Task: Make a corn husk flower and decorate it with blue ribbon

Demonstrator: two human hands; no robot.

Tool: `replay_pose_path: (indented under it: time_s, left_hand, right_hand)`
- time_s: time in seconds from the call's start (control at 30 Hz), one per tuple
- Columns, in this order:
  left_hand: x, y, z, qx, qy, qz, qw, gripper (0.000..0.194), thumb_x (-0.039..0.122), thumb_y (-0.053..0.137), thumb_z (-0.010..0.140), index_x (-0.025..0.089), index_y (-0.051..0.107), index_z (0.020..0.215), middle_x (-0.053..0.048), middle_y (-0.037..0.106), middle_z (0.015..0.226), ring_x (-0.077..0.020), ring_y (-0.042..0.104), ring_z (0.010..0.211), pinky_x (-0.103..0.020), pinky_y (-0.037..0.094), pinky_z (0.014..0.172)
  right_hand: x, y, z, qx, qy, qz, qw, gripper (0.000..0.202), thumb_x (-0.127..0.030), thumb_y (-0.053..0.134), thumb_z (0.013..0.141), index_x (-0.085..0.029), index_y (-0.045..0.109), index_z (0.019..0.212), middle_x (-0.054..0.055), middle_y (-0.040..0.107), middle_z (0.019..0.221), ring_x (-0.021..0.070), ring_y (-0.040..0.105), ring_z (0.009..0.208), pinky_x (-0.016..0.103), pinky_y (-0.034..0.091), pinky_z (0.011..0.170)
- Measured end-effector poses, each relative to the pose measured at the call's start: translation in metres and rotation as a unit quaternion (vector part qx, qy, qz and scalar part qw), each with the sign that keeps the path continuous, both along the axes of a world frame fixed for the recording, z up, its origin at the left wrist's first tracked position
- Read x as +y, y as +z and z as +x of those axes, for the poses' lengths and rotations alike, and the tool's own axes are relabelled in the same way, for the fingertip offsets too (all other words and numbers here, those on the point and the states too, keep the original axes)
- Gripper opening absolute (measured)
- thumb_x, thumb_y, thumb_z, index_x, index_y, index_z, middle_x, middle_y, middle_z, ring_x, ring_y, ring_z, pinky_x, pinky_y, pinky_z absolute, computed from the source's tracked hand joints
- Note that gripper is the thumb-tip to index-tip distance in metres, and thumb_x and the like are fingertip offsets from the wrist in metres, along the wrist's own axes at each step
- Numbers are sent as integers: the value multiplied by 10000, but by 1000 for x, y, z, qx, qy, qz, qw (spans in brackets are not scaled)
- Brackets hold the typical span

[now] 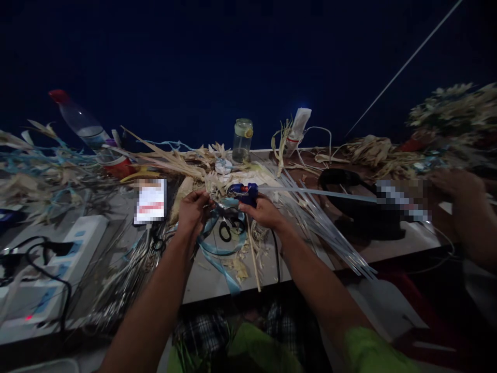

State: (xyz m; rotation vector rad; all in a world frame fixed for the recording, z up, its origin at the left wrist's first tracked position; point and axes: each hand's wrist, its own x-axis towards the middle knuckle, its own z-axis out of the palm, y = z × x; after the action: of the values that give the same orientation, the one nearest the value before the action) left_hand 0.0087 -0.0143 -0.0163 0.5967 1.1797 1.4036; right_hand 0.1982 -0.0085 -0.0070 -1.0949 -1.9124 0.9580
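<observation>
Green sleeve cloth (375, 353) is showing nearest. Over the table (205, 282), the right hand (264, 211) is gripping a blue glue gun (248, 194) just beyond black scissors (224, 232); the left hand (193, 211) is bunching its fingers beside a pale husk flower (213, 182), any pinch being unclear.

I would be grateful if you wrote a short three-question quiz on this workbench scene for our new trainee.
1. What does the person's right hand hold?
2. True or false: the lidded jar stands closer to the near edge of the table than the black-handled scissors do.
3. Fill in the blank: a light blue ____ lies in loose bends near the scissors.

Key:
1. A blue glue gun.
2. False; the jar stands farther back.
3. Ribbon.
</observation>
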Motion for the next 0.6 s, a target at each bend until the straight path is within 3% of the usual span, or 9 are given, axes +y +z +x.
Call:
replay_pose_path:
  time_s: [0.1, 0.23, 0.43, 0.53, 0.6]
  left_hand:
    - [0, 0, 0, -1, 5, 7, 1000, 295, 258, 725, 525, 152, 542, 730, 43, 532, 496, -85, 528, 442, -187, 436, 437]
    - [2, -1, 0, -7, 19, 11, 1000, 260, 227, 710, 544, 150, 535, 719, 49, 519, 500, -73, 519, 452, -193, 459, 472]
    - [4, -4, 2, 2, 21, 24, 999, 227, 200, 671, 579, 149, 536, 754, 48, 515, 522, -63, 511, 469, -189, 466, 486]
    - [4, -5, 1, 6, 6, 41, 999, 230, 213, 672, 578, 137, 539, 750, 45, 509, 527, -60, 506, 479, -186, 464, 494]
    - [3, -5, 1, 5, 1, 47, 999, 237, 221, 677, 572, 135, 540, 746, 45, 506, 536, -58, 502, 484, -187, 461, 499]
  right_hand:
    - [1, 1, 3, 43, -8, -24, 999, 252, -325, 584, 714, -145, 655, 875, 49, 669, 873, 181, 600, 834, 311, 437, 817]
    - [6, -5, 8, 130, -73, -65, 987, 241, -359, 624, 681, -165, 642, 822, 12, 654, 748, 137, 582, 674, 272, 455, 691]
    - [18, -15, 11, 335, -143, -200, 909, 298, -420, 677, 620, -164, 564, 722, -26, 548, 563, 83, 498, 502, 220, 440, 528]
    - [22, -15, 17, 362, -147, -264, 882, 317, -435, 671, 633, -160, 517, 666, -28, 510, 535, 72, 463, 461, 220, 445, 489]
    - [23, -16, 21, 347, -145, -292, 880, 305, -424, 640, 677, -156, 498, 652, -30, 490, 529, 66, 451, 447, 214, 440, 466]
